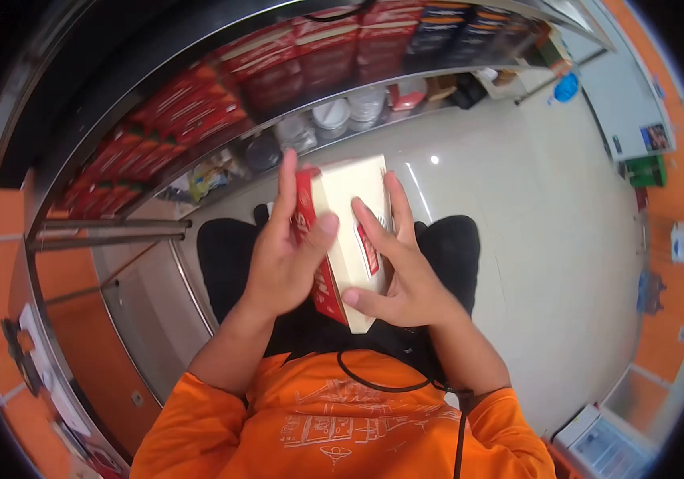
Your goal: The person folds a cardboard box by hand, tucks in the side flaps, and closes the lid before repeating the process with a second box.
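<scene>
A cream and red cardboard box [344,203] is held up in front of my body between both hands, its long side running away from me and tilted slightly. My left hand [282,259] grips the red left side, with the thumb pressed along the top edge and one finger pointing up beside the box. Around the right side goes my right hand [410,275], thumb near the close end and a finger laid across the cream face by a red label [368,249]. The underside of the box and some fingertips are hidden.
Rows of red packed boxes [270,72] and dark blue ones [446,36] fill a metal shelf ahead. Stacked round white containers [331,117] stand on its lower level. Metal rails [114,231] are at left, a green bin [647,171] at right. A black cable [382,388] crosses my orange shirt.
</scene>
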`<state>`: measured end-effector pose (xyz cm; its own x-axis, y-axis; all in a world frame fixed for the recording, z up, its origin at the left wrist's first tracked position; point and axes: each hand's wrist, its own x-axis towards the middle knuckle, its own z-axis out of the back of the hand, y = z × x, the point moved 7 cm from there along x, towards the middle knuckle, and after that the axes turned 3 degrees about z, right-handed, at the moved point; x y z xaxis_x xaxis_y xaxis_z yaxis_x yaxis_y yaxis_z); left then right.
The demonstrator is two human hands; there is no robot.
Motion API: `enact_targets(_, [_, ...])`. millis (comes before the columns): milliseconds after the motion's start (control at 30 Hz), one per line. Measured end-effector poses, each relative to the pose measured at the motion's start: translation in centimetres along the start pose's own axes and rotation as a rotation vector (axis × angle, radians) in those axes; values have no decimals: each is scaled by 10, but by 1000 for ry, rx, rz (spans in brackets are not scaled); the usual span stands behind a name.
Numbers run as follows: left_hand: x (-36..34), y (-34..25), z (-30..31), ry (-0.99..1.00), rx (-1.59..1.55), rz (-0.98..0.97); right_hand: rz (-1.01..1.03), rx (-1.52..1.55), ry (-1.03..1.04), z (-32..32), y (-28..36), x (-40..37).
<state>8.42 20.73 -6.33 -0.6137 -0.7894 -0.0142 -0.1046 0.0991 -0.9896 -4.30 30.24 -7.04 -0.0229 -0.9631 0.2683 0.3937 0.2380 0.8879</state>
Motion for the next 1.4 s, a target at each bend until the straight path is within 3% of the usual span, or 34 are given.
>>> enact_targets(67, [-1,-6,23,-104,-112,6,-54,25,215,-11,10,17])
enact_targets(200, [-9,-25,55,-216,-115,-93,25,4,337,-26,29,58])
enact_targets(433, [-25,-39,69,-205,-122,-178,159,174,312,-47,32,84])
enact_targets(567, [-26,-33,67,-200,-57,-122,174,167,269,-55,18,73])
enact_targets(833, [-23,-13,73,-259,556,-150,215,-177,207,-56,24,63])
enact_targets(900, [-22,-17,72,-273,438,-123,267,-255,177,-47,24,63])
enact_targets(1000, [-16,-17,77,-285,-77,-4,54,253,41,-32,7,69])
enact_targets(1033, [-14,-14,80,-286,-176,24,22,268,90,-33,4,70])
enact_targets(1167, [-12,1,82,-307,-127,74,-131,446,178,-38,-4,68])
enact_targets(1267, [-9,7,81,-318,-175,109,-99,389,204,-36,-6,66])
enact_targets(1400, [-2,20,84,-289,-408,213,141,216,219,-31,9,65])
